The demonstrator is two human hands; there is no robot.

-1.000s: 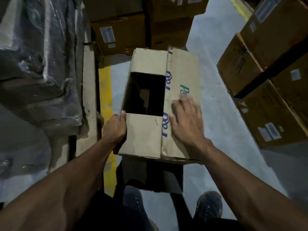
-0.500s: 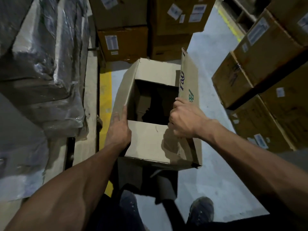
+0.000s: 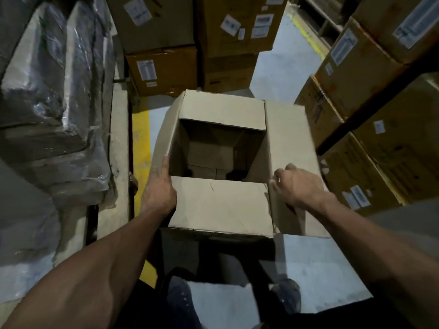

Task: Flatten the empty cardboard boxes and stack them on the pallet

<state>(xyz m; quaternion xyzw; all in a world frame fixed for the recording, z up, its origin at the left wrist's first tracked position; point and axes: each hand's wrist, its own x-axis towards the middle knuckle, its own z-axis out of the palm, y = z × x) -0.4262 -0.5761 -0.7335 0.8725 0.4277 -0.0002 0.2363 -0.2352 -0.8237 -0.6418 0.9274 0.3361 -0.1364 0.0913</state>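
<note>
An empty brown cardboard box (image 3: 221, 205) stands upright in front of me with its top open, held above the grey floor. The near and far short flaps lie flat, and the long right flap (image 3: 288, 138) is folded outward. My left hand (image 3: 158, 188) lies along the box's left top edge with straight fingers. My right hand (image 3: 295, 185) curls its fingers round the inner edge of the right flap. The dark inside shows only the bottom flaps.
Plastic-wrapped goods (image 3: 52, 103) on a wooden pallet (image 3: 118, 143) stand at the left, beside a yellow floor line (image 3: 141, 138). Stacked labelled cartons (image 3: 166, 67) block the back. More cartons on a rack (image 3: 370, 96) fill the right. My feet (image 3: 285, 298) are below the box.
My right hand lifted the long right flap from lying shut over the opening and swung it outward. The box top now stands open. My left hand stayed on the left edge.
</note>
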